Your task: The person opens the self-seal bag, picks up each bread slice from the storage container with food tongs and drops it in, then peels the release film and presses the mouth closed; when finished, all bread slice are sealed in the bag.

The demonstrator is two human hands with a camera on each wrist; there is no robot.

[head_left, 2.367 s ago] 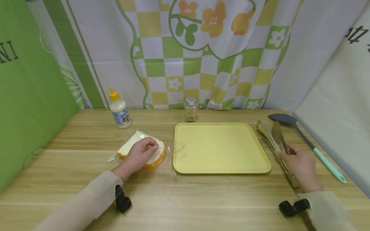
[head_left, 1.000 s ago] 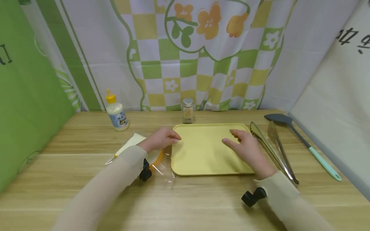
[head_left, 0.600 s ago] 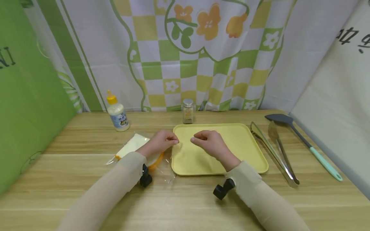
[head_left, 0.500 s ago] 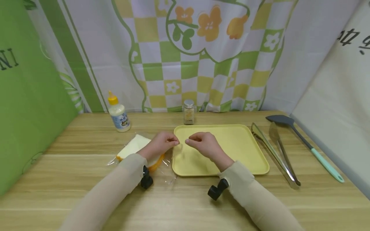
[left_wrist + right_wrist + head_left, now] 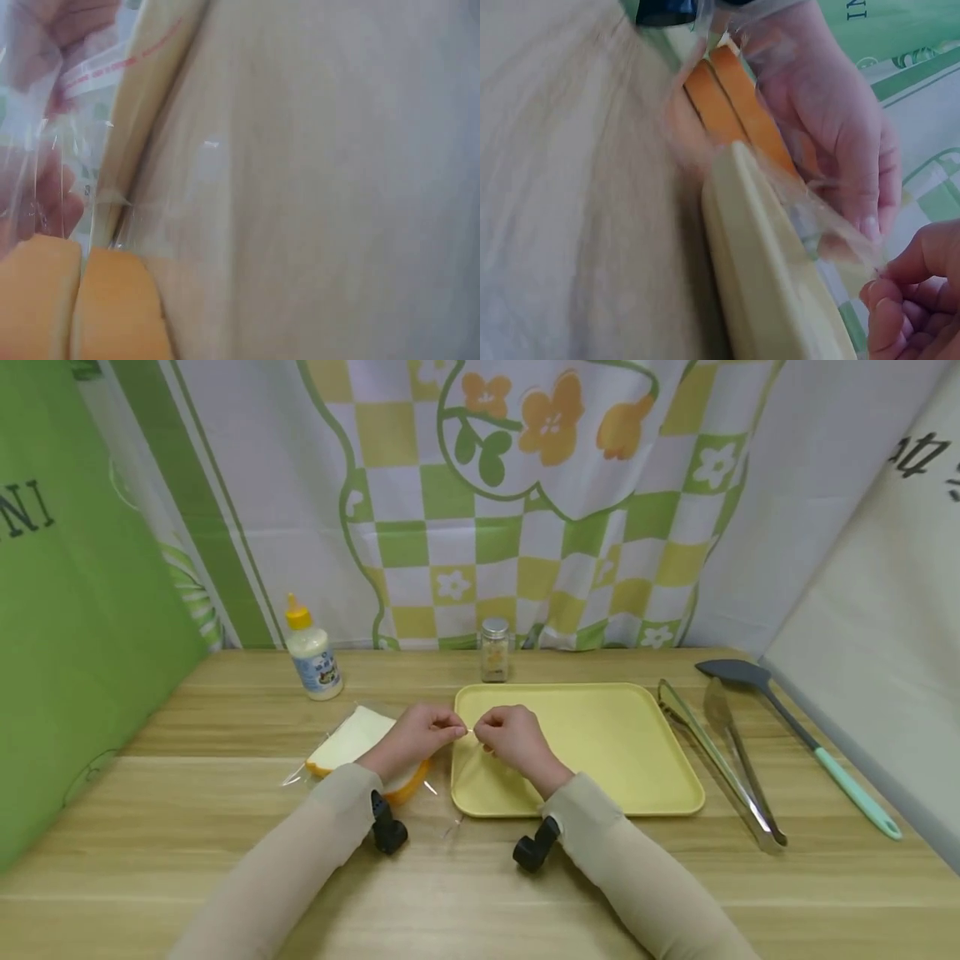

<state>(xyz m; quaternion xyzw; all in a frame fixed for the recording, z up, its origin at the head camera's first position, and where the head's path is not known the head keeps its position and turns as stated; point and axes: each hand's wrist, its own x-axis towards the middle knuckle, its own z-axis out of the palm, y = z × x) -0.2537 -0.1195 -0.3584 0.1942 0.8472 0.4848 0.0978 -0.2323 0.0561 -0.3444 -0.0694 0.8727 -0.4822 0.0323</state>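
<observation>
My left fingers (image 5: 447, 721) and right fingers (image 5: 495, 718) pinched the bag (image 5: 97, 73) above the tray (image 5: 592, 747). Bread (image 5: 352, 737) lay inside the bag.

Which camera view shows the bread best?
The head view: it shows the bread from above with its white face, though the left hand covers part. The left wrist and right wrist views show mainly orange crust edges.

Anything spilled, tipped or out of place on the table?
Nothing looks spilled or tipped. One slight oddity: the clear bag around the bread reaches over the left edge of the tray, while the bottle and jar stand clear of it.
</observation>
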